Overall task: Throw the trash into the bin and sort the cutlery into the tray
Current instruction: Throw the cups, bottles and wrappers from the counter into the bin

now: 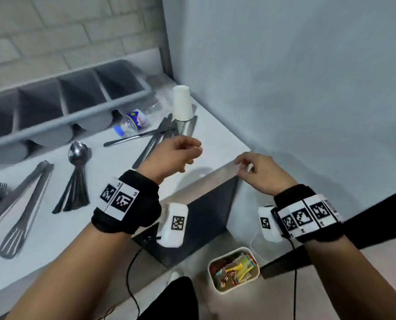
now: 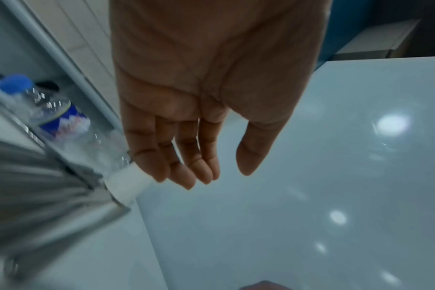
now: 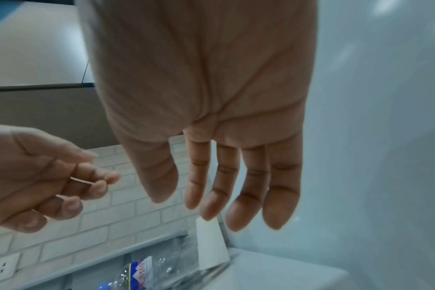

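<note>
My left hand [image 1: 174, 155] hovers empty, fingers loosely curled; my right hand [image 1: 259, 172] is relaxed and empty. The upturned paper cup [image 1: 181, 102] stands just ahead of my left fingertips, axis vertical. The bin [image 1: 234, 270] sits below my right wrist.

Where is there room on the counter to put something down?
The near counter is bare, between the whisk, the spoons and the front edge. Bare too is the corner strip beyond the left hand, right of the knives. It is crowded by the cup and bottle, in front of the tray.
</note>
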Action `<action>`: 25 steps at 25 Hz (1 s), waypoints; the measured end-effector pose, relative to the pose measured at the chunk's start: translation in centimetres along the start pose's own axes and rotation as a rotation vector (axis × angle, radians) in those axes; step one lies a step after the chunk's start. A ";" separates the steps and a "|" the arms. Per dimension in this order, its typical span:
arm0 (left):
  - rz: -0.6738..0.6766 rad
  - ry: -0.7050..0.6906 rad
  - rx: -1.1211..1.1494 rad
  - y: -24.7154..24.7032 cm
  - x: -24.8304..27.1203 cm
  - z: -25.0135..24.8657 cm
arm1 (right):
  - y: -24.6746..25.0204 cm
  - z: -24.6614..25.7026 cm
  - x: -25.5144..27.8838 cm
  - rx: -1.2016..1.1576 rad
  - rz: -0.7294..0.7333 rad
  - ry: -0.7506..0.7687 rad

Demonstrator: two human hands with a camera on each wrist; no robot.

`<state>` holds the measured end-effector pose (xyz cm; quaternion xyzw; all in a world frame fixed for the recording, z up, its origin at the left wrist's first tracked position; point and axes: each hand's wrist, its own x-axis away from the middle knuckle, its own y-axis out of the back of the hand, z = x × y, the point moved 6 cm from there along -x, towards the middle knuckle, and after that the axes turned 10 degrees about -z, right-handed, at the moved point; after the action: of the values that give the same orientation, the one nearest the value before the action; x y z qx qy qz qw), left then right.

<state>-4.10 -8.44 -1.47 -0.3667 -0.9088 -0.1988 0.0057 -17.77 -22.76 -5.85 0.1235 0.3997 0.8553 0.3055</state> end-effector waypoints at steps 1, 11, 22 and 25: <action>-0.038 0.011 0.006 1.9 -1.1 -0.1 | -0.1 1.3 -1.3 0.000 -0.001 0.020; -0.308 -0.038 -0.632 14.7 -15.7 2.2 | -5.8 11.3 -17.7 0.161 -0.093 0.069; -0.054 -0.144 -1.075 13.2 -20.3 5.6 | -7.4 11.4 -27.1 0.342 -0.042 -0.034; -0.056 -0.041 -1.018 13.7 -20.4 6.7 | -8.3 11.2 -27.4 0.274 -0.030 -0.007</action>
<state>20.87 -10.63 -5.92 -0.3024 -0.7061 -0.6092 -0.1969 12.27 -28.88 -3.99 0.1613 0.5134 0.7877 0.2999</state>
